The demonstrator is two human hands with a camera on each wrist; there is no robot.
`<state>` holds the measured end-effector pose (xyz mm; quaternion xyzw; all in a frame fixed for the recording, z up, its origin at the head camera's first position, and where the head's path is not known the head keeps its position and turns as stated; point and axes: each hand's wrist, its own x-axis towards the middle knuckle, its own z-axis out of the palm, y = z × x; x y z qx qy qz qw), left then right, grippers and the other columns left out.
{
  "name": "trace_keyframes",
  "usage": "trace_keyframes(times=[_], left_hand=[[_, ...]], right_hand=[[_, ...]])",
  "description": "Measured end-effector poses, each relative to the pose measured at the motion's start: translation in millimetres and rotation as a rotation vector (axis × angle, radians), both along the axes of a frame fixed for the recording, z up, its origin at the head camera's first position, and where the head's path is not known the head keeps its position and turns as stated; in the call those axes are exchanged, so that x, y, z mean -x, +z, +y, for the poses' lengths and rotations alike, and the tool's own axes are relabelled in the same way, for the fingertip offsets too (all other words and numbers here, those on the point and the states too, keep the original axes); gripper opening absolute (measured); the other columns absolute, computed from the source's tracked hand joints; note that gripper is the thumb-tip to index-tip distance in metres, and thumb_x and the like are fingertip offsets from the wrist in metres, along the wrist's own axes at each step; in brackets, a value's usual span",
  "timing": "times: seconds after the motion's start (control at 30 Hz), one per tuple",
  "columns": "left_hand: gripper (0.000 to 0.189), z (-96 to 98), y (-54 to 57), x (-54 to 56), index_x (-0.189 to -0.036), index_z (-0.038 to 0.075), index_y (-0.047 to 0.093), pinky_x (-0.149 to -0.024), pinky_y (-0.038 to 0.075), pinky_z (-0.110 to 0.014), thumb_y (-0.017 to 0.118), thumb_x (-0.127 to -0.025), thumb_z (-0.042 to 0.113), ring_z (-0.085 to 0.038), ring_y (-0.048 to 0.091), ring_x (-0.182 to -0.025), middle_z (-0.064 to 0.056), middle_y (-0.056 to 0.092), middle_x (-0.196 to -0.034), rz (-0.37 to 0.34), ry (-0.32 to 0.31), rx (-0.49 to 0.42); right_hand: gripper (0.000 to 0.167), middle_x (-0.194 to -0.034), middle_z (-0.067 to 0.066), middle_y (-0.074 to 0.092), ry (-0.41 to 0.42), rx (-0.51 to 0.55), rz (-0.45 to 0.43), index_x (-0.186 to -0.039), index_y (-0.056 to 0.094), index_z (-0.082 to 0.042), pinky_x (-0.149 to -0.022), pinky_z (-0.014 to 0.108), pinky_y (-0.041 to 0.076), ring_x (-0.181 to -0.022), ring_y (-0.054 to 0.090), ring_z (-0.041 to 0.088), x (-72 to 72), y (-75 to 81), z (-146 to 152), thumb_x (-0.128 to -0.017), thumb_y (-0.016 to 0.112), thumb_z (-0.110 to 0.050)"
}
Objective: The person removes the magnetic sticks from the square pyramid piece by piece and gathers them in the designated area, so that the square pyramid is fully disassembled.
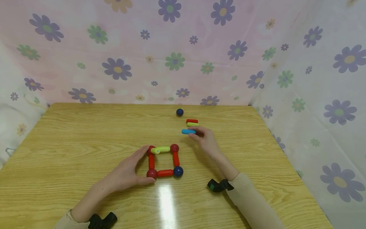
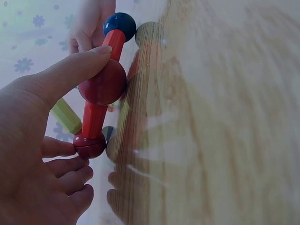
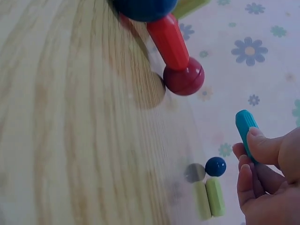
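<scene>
On the table a square of building rods and balls point(image 1: 166, 173) lies flat, with three red rods, one yellow-green rod, three red balls and a blue ball. A second yellow-green rod point(image 2: 67, 116) rises from its back-left red ball. My left hand point(image 1: 125, 173) holds the square's left side, thumb on the front red ball point(image 2: 105, 83), fingers at the back one. My right hand point(image 1: 207, 141) pinches a light blue rod point(image 3: 244, 124) between thumb and fingers, behind and right of the square. Just beyond lie a yellow-green rod point(image 3: 215, 197) and a red rod point(image 1: 192, 121).
A dark blue ball point(image 1: 179, 112) sits near the table's back edge. Flowered cloth point(image 1: 137, 63) hangs behind and beside the wooden table point(image 1: 85, 133). Black wrist devices point(image 1: 218, 185) are strapped at both sleeves.
</scene>
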<state>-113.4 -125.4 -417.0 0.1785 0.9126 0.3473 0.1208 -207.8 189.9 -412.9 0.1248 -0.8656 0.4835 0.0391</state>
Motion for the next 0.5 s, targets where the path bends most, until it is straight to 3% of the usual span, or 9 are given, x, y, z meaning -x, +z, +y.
trace_keyframes(times=[0.17, 0.5], left_hand=[[0.116, 0.3, 0.4, -0.7, -0.161, 0.017, 0.021, -0.112, 0.034, -0.064, 0.080, -0.072, 0.065, -0.039, 0.030, -0.148, -0.011, 0.027, -0.164, 0.008, 0.000, 0.003], [0.116, 0.6, 0.8, -1.6, -0.160, 0.016, 0.023, -0.112, 0.036, -0.061, 0.080, -0.072, 0.064, -0.039, 0.032, -0.147, -0.012, 0.028, -0.164, 0.024, -0.009, 0.001]], right_hand=[[0.026, -0.109, 0.012, 0.070, -0.039, 0.003, -0.020, -0.120, 0.073, -0.006, -0.083, 0.029, 0.052, -0.096, 0.063, 0.024, 5.8, -4.6, 9.0, -0.095, 0.069, -0.013], [0.027, -0.115, 0.012, 0.071, -0.124, 0.031, -0.090, -0.119, 0.073, -0.008, -0.080, 0.024, 0.053, -0.100, 0.065, 0.024, 13.0, -12.6, 22.7, -0.093, 0.072, -0.016]])
